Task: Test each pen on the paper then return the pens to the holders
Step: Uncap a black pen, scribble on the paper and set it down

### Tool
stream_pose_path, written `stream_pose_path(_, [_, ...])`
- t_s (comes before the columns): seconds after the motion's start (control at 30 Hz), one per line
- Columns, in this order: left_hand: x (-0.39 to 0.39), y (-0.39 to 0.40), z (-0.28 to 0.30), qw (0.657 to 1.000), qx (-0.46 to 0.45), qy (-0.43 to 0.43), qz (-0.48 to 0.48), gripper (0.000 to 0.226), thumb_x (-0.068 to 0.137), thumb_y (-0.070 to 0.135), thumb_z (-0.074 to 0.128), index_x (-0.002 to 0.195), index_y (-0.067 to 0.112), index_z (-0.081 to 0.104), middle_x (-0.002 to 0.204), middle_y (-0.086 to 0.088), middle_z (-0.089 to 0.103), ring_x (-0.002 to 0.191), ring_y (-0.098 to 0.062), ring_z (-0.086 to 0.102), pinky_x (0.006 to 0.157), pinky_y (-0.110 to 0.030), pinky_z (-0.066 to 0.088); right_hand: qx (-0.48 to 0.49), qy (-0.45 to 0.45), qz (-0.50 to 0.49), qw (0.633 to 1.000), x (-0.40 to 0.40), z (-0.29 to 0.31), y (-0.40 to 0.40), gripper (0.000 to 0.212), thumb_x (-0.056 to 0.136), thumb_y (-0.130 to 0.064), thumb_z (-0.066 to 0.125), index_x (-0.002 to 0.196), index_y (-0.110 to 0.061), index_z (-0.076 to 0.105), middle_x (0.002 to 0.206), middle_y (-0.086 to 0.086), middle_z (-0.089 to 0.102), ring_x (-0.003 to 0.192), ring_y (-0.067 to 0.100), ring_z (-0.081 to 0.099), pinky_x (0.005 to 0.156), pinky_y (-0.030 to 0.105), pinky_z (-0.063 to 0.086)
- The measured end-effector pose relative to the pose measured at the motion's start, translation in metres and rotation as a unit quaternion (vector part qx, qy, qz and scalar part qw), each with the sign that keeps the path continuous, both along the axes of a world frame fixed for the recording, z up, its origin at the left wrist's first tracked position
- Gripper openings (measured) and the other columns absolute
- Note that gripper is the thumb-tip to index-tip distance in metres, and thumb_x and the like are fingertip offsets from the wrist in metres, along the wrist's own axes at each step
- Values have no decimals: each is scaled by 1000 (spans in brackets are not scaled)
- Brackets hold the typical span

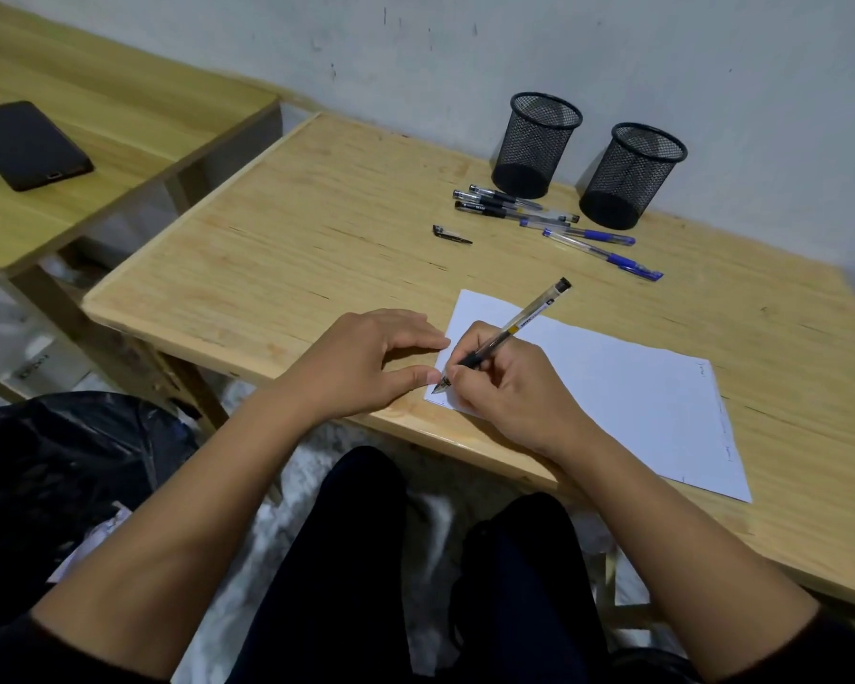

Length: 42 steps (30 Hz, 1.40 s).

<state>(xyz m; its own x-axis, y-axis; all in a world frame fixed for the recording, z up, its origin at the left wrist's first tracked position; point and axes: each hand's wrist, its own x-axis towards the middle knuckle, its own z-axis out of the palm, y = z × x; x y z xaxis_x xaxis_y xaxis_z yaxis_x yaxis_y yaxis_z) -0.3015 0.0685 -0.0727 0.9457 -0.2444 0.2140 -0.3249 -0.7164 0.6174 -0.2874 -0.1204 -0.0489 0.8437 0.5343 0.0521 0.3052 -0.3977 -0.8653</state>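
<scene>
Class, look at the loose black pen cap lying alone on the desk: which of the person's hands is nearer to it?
Left. The left hand rests on the desk directly below the pen cap; the right hand, writing with a black pen, sits farther toward the near edge.

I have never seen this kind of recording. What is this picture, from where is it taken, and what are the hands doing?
There is no machine here. A person wears a camera on the head, so the one picture looks down at their own arms. The right hand holds a black pen with its tip on the white paper. The left hand rests at the paper's edge. Farther back on the wooden table lie several black and blue pens, a loose pen cap, and two empty mesh holders near the wall.
</scene>
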Motion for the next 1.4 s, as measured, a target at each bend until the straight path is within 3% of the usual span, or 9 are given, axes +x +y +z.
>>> stream_pose_path(0.1, [0,0,-1,1000,0,1,-8,54,70,59,51,112,29,65,119,7,66,123,-5,48,104,-25,37,-19,-13,6,1000,-1,0,0,13,80,-23,55,81,-12,62,75,16,60,62,22,48,58,16,35])
stream_pose_path(0.2, [0,0,0,1000,-2,6,-2,47,72,53,60,112,28,65,120,6,65,123,-3,48,104,-23,36,-23,-20,8,1000,-1,0,0,18,79,-28,55,81,-11,62,74,11,60,60,10,46,58,16,36])
stream_pose_path(0.3, [0,0,1,1000,-1,6,-1,39,76,42,68,113,28,65,121,5,65,124,-4,47,105,-24,35,-21,-20,3,1000,-1,-2,1,20,78,-27,55,81,-9,63,75,12,61,63,18,49,58,17,37])
stream_pose_path(0.7, [0,-1,2,1000,-7,4,-3,42,73,44,61,112,28,65,119,6,66,121,-3,49,105,-26,37,-8,-18,-6,1000,-2,-3,1,14,78,-20,54,80,-8,63,75,14,62,65,22,52,58,18,38])
stream_pose_path(0.87, [0,0,2,1000,4,-4,-2,41,74,44,61,111,28,65,119,5,66,121,-4,49,103,-24,37,-9,-22,-7,1000,-2,-1,1,15,79,-20,54,80,-7,62,73,12,60,60,11,48,57,15,37])
stream_pose_path(1.07, [1,0,3,1000,9,0,-4,42,74,45,60,112,28,65,120,5,65,122,-6,49,104,-29,38,-11,-24,-13,1000,-1,-2,1,14,80,-17,54,80,-7,63,74,11,61,65,19,52,58,16,38])
stream_pose_path(1.27, [1,0,3,1000,18,1,0,43,74,45,59,112,28,65,120,5,65,123,-5,49,101,-20,34,-14,-26,-19,999,-2,0,2,15,80,-20,53,80,-8,62,73,12,60,64,20,50,57,17,37])
stream_pose_path(1.4, [0,-1,3,1000,13,2,6,40,75,43,60,111,28,65,118,6,66,120,-2,49,101,-15,32,52,37,-59,996,-1,7,2,10,88,-4,51,83,1,57,61,16,52,50,9,45,48,15,38])
